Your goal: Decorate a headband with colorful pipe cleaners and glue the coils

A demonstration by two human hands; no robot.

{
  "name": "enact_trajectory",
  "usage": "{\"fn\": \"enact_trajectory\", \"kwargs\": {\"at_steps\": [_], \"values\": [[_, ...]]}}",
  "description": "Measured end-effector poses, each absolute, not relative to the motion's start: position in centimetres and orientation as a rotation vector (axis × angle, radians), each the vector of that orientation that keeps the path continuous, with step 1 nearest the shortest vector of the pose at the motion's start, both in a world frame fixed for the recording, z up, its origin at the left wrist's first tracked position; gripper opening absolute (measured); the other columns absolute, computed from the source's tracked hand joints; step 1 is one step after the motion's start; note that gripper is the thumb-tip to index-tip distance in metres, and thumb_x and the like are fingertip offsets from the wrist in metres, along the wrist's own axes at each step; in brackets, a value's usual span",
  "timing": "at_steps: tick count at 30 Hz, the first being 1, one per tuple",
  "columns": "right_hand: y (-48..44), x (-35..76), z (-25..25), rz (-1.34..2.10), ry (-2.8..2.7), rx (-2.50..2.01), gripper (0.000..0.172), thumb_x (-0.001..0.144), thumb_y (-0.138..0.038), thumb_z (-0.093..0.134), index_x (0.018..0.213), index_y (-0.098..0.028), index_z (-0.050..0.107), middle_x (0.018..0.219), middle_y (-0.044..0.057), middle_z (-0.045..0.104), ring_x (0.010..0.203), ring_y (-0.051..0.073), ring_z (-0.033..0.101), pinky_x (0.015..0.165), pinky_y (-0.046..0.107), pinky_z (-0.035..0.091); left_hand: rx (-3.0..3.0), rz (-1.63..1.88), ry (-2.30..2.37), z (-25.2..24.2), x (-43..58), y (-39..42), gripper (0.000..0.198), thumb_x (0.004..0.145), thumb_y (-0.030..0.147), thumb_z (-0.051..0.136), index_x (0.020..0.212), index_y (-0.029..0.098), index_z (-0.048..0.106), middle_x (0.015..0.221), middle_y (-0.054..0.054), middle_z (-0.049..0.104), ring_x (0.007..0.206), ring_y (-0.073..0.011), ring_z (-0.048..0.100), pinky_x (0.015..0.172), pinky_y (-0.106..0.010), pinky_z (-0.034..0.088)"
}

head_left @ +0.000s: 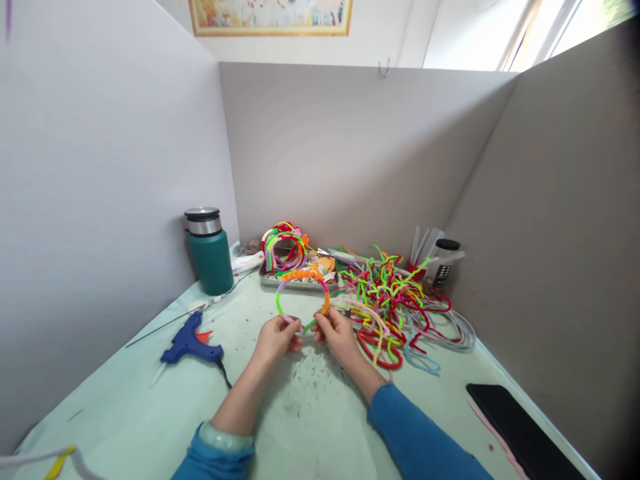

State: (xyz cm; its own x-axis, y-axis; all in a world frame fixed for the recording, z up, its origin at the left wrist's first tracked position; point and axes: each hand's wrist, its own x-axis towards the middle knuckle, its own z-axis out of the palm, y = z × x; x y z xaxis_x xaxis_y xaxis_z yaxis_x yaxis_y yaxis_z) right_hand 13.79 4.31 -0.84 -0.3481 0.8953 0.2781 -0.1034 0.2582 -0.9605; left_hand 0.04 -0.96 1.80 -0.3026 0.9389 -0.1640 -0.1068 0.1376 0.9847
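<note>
Between my hands is a multicoloured pipe-cleaner headband (pixel 327 301), bent into a ring with its two ends toward me. Its top is wavy and orange; the sides show purple, lime, pink and orange, and the lower right end is green. My left hand (pixel 278 337) pinches the pinkish left end. In my right hand (pixel 336 331) the green right end is pinched between thumb and fingers. The two ends are close together, and whether they touch I cannot tell. Just beyond the ring, a metal tray (pixel 300 287) holds small pieces and a stack of similar bands (pixel 284 247).
A tangled heap of pipe cleaners (pixel 385 287) lies at the right. Behind it stands a jar with a black lid (pixel 444 263). On the left are a blue glue gun (pixel 193 340) with its cord and a green bottle (pixel 210 260). A black phone (pixel 520 430) rests front right. Grey partitions (pixel 360 153) enclose the table.
</note>
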Motion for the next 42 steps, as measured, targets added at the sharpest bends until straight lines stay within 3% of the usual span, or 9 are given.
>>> {"fn": "enact_trajectory", "kwargs": {"at_steps": [14,23,26,31,42], "values": [[3.8,13.8,-0.4,1.283,-1.578,-0.724,0.021,0.082,-0.038,0.05,0.087,-0.018,0.05,0.062,-0.003,0.056,0.043,0.008,0.049,0.041,0.019,0.037,0.869,1.342,1.464,0.5,-0.1,-0.4,0.013,0.066,0.016,0.067,0.07,0.011,0.056,0.06,-0.003,0.062,0.053,-0.0149,0.063,0.047,-0.023,0.052],[4.2,13.9,-0.3,1.251,-1.512,-0.816,0.025,0.082,-0.041,0.048,0.074,-0.018,0.048,0.059,-0.003,0.058,0.039,0.007,0.046,0.04,0.019,0.035,0.878,1.352,1.508,0.1,-0.2,-0.2,0.011,0.068,0.015,0.065,0.073,0.01,0.056,0.059,-0.004,0.061,0.052,-0.0152,0.063,0.047,-0.024,0.052],[4.5,14.0,-0.1,1.226,-1.502,-0.837,0.027,0.082,-0.043,0.049,0.07,-0.018,0.046,0.059,-0.002,0.059,0.039,0.008,0.048,0.04,0.019,0.037,0.84,1.353,1.502,0.3,0.1,-0.3,0.016,0.069,0.015,0.064,0.082,0.008,0.057,0.064,-0.005,0.063,0.055,-0.016,0.064,0.048,-0.024,0.052],[5.8,13.7,1.2,1.11,-1.489,-0.911,0.028,0.08,-0.043,0.05,0.068,-0.019,0.044,0.055,-0.003,0.058,0.038,0.008,0.049,0.038,0.019,0.038,0.848,1.37,1.532,-0.2,0.5,-0.2,0.041,0.068,0.024,0.067,0.102,0.006,0.053,0.075,-0.009,0.065,0.058,-0.0171,0.065,0.045,-0.024,0.051],[13.7,6.6,5.0,1.123,-1.444,-1.049,0.014,0.077,-0.03,0.049,0.069,-0.02,0.045,0.054,-0.002,0.06,0.037,0.009,0.052,0.03,0.017,0.033,0.924,1.304,1.551,-0.3,0.8,-0.2,0.017,0.074,0.022,0.057,0.087,0.011,0.056,0.069,-0.005,0.061,0.055,-0.0135,0.062,0.043,-0.02,0.048]]}}
